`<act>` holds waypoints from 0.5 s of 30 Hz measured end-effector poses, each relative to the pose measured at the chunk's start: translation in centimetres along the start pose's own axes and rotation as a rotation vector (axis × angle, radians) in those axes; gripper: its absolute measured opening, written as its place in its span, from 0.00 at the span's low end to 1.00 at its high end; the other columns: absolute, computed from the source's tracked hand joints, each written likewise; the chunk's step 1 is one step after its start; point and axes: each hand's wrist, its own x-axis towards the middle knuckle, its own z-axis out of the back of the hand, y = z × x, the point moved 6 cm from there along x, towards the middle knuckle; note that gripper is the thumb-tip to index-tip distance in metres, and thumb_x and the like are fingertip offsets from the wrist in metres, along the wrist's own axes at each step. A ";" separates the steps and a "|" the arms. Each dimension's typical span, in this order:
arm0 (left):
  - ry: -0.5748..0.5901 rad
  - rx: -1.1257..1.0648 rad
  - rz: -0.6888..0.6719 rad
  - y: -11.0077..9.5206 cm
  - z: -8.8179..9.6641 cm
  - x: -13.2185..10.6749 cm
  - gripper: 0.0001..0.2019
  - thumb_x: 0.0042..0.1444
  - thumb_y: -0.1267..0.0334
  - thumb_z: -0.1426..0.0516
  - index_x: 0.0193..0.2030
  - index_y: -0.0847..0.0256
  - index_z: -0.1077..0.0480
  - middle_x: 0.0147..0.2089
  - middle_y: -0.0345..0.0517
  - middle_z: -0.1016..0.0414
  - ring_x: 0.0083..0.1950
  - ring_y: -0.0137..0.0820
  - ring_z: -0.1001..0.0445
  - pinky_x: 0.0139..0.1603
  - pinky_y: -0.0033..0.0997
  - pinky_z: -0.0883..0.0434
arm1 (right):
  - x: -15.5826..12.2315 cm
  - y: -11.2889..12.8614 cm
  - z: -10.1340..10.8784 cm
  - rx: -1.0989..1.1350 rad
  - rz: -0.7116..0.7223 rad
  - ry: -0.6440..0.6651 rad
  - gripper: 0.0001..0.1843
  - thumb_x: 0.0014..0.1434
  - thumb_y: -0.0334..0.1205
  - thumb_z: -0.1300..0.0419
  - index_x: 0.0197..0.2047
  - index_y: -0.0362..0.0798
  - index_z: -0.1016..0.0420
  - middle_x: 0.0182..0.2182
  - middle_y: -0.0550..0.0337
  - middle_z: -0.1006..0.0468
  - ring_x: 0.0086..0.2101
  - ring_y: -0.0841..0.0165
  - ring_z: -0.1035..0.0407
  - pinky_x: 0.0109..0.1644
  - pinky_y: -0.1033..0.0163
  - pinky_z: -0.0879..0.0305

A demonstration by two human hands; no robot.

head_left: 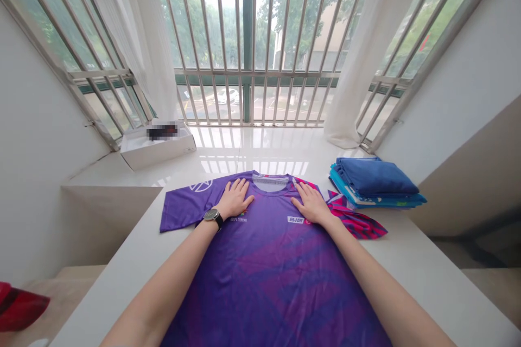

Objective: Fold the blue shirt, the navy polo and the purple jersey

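Observation:
A purple short-sleeved jersey (277, 260) lies front up on the white table, its collar towards the window. My left hand (235, 198), with a black-strapped watch (212, 217) on the wrist, rests flat on the shirt's left shoulder beside the neckline. Across the collar, my right hand (311, 203) lies flat on the other shoulder, fingers stretched out. The left sleeve is spread outward. The pink-and-purple right sleeve (358, 219) looks bunched and folded. The shirt's lower part runs out of view between my forearms.
A stack of folded blue clothes (372, 181) sits on the right, close to the bunched sleeve. At the back left stands an open white box (160, 150) with a blurred dark item in it. White curtains (350, 87) hang before the barred window. Something red (20, 306) shows at lower left.

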 end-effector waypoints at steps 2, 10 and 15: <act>-0.006 -0.007 -0.020 0.7 -0.4 0.1 0.33 0.65 0.43 0.56 0.71 0.59 0.46 0.74 0.55 0.49 0.75 0.48 0.53 0.72 0.57 0.57 | 0.9 -0.8 -0.4 -0.058 -0.035 0.027 0.41 0.66 0.63 0.59 0.73 0.45 0.53 0.72 0.47 0.54 0.70 0.54 0.60 0.72 0.49 0.63; -0.052 0.022 0.024 1.8 0.0 0.6 0.40 0.62 0.34 0.58 0.72 0.59 0.48 0.74 0.56 0.50 0.74 0.51 0.54 0.71 0.55 0.57 | 2.5 -0.7 -0.4 -0.104 -0.033 -0.001 0.43 0.65 0.66 0.61 0.74 0.46 0.54 0.72 0.47 0.54 0.70 0.54 0.59 0.71 0.48 0.62; -0.035 0.051 0.048 1.5 -0.1 0.0 0.43 0.62 0.34 0.59 0.73 0.67 0.52 0.74 0.60 0.51 0.75 0.50 0.55 0.72 0.55 0.56 | 1.5 -0.1 -0.8 -0.089 -0.043 -0.002 0.43 0.66 0.65 0.61 0.74 0.47 0.55 0.73 0.50 0.55 0.70 0.56 0.60 0.71 0.49 0.63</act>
